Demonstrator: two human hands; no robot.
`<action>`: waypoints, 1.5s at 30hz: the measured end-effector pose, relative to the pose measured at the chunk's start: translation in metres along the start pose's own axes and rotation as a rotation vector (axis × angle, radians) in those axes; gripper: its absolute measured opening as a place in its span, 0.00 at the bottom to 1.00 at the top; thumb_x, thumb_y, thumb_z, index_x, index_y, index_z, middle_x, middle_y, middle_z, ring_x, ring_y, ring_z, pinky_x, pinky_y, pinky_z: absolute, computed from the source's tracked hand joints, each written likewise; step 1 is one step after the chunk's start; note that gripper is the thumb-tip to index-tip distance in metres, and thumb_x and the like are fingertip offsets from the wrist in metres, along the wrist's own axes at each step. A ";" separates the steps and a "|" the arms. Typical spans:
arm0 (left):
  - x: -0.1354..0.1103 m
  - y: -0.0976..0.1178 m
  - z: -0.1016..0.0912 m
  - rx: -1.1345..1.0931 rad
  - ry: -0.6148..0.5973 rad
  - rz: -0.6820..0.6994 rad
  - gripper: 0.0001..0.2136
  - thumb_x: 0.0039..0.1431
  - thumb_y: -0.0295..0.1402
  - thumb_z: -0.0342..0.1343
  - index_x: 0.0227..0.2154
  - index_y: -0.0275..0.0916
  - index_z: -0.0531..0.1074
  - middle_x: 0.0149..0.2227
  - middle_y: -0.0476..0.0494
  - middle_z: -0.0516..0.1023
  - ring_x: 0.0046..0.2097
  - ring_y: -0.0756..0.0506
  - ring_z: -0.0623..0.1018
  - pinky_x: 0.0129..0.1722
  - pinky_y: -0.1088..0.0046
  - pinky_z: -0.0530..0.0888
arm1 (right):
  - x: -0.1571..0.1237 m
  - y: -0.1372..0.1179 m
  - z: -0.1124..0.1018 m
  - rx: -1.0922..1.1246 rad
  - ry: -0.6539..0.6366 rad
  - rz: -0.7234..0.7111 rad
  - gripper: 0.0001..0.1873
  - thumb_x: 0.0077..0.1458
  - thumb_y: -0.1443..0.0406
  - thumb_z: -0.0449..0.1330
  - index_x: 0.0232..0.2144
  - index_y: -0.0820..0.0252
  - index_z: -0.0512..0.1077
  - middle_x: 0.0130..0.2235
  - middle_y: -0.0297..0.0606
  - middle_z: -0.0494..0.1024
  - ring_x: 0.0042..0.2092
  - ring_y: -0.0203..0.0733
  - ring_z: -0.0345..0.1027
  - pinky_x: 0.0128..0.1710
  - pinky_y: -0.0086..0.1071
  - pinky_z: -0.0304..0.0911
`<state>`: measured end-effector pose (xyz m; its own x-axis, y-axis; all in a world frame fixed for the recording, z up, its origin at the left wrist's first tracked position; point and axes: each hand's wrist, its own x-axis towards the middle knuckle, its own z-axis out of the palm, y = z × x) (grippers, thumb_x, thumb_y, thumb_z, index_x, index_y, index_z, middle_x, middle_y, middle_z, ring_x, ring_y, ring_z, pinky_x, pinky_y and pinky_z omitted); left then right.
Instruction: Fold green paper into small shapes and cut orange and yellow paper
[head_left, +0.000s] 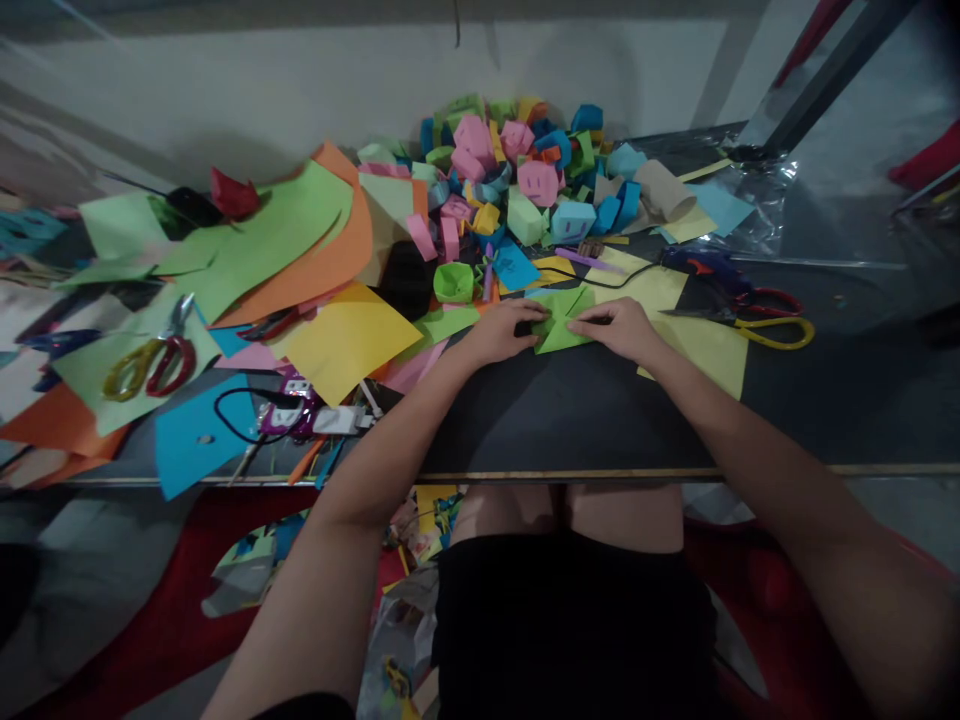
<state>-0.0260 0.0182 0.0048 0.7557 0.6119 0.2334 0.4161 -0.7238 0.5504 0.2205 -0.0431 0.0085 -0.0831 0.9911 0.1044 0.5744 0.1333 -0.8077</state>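
A piece of bright green paper (559,325) with folds in it lies on the dark table in front of me. My left hand (504,332) holds its left edge, fingers curled and partly hiding that side. On the other side my right hand (621,325) pinches the paper between thumb and fingertips. Just behind the left hand sits a small open green paper box (454,284). Pale yellow sheets (705,350) lie beside and partly under my right hand. A pair of scissors (772,333) with yellow and red handles rests to the right of it.
At the back is a heap of small folded paper shapes (540,180), with a cardboard tube (666,192) beside it. Left are an orange-yellow sheet (349,340), a blue sheet (202,430), more scissors (154,365) and a purple-and-white power strip (296,405). The table's front edge (570,475) runs before my lap.
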 end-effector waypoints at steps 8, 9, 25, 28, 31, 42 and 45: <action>0.001 0.004 0.008 -0.044 0.075 -0.121 0.17 0.55 0.34 0.68 0.49 0.39 0.80 0.55 0.38 0.81 0.57 0.39 0.79 0.59 0.58 0.76 | 0.004 0.000 -0.018 0.131 -0.242 -0.176 0.20 0.43 0.44 0.72 0.24 0.52 0.84 0.31 0.38 0.84 0.35 0.44 0.76 0.39 0.39 0.72; 0.001 0.003 0.008 -0.049 0.074 -0.128 0.18 0.55 0.35 0.68 0.49 0.39 0.80 0.55 0.38 0.81 0.57 0.39 0.79 0.58 0.58 0.76 | 0.004 0.002 -0.020 0.115 -0.282 -0.172 0.20 0.43 0.44 0.72 0.24 0.52 0.84 0.31 0.38 0.84 0.35 0.44 0.76 0.39 0.39 0.71; 0.001 0.010 0.005 0.036 -0.060 0.188 0.14 0.63 0.24 0.53 0.42 0.44 0.83 0.46 0.45 0.86 0.51 0.44 0.83 0.55 0.63 0.77 | 0.002 0.000 0.003 -0.142 0.075 -0.025 0.15 0.53 0.53 0.70 0.37 0.56 0.85 0.34 0.41 0.84 0.36 0.46 0.77 0.40 0.41 0.71; -0.001 0.026 0.004 0.180 -0.112 0.218 0.16 0.60 0.22 0.52 0.43 0.40 0.83 0.46 0.42 0.86 0.50 0.43 0.83 0.55 0.64 0.77 | 0.003 0.003 0.005 -0.183 0.073 -0.039 0.12 0.54 0.57 0.69 0.38 0.56 0.85 0.33 0.40 0.84 0.35 0.45 0.77 0.41 0.41 0.71; -0.005 0.059 0.017 0.403 -0.145 0.122 0.14 0.66 0.26 0.51 0.46 0.32 0.81 0.48 0.32 0.84 0.51 0.39 0.83 0.51 0.62 0.79 | 0.005 0.006 0.008 -0.285 0.146 -0.100 0.13 0.55 0.61 0.68 0.43 0.55 0.85 0.38 0.40 0.84 0.42 0.49 0.77 0.48 0.45 0.71; -0.011 0.106 0.054 0.698 -0.097 -0.083 0.21 0.74 0.29 0.44 0.59 0.18 0.71 0.59 0.19 0.75 0.61 0.35 0.78 0.59 0.62 0.76 | 0.011 0.015 0.012 -0.425 0.158 -0.125 0.19 0.62 0.59 0.61 0.53 0.54 0.81 0.49 0.47 0.81 0.51 0.57 0.73 0.54 0.53 0.68; -0.010 0.105 0.055 0.740 -0.118 -0.099 0.21 0.74 0.28 0.43 0.58 0.17 0.72 0.58 0.18 0.75 0.61 0.34 0.78 0.58 0.61 0.76 | 0.013 0.014 0.014 -0.490 0.183 -0.122 0.22 0.63 0.57 0.60 0.55 0.56 0.80 0.48 0.50 0.80 0.52 0.60 0.72 0.54 0.55 0.67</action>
<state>0.0382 -0.0815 0.0168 0.7288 0.6773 0.1005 0.6846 -0.7177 -0.1275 0.2162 -0.0285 -0.0090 -0.0551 0.9473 0.3156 0.8859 0.1921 -0.4222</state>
